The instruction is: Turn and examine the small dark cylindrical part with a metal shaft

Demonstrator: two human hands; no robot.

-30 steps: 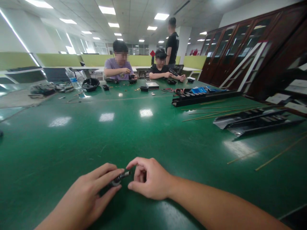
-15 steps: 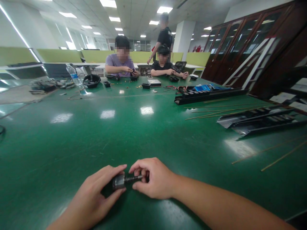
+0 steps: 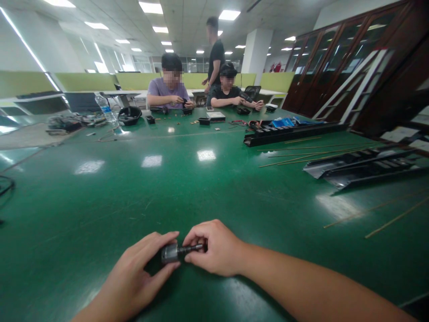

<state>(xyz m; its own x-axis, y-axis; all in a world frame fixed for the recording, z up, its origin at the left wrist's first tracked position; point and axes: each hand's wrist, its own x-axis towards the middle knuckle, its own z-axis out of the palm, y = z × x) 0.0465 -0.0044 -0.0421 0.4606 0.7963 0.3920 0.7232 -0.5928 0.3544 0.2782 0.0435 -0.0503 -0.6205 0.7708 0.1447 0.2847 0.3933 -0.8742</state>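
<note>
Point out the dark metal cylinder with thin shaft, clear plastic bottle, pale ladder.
Dark metal cylinder with thin shaft (image 3: 170, 253): head view, thick body.
Clear plastic bottle with blue label (image 3: 106, 109): head view, label.
Pale A-frame ladder (image 3: 364, 87): head view, right-hand rail.

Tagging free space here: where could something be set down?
Green tabletop is bare between left hand, right hand and white box, and between black cable and metal channels. Crowded: the far edge and right side, with thin rods.

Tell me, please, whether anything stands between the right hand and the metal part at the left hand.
Nothing visible does: the thin shaft of the metal part reaches between the thumb and fingers of the right hand. The black rails lie off to the right on the green table.
</note>
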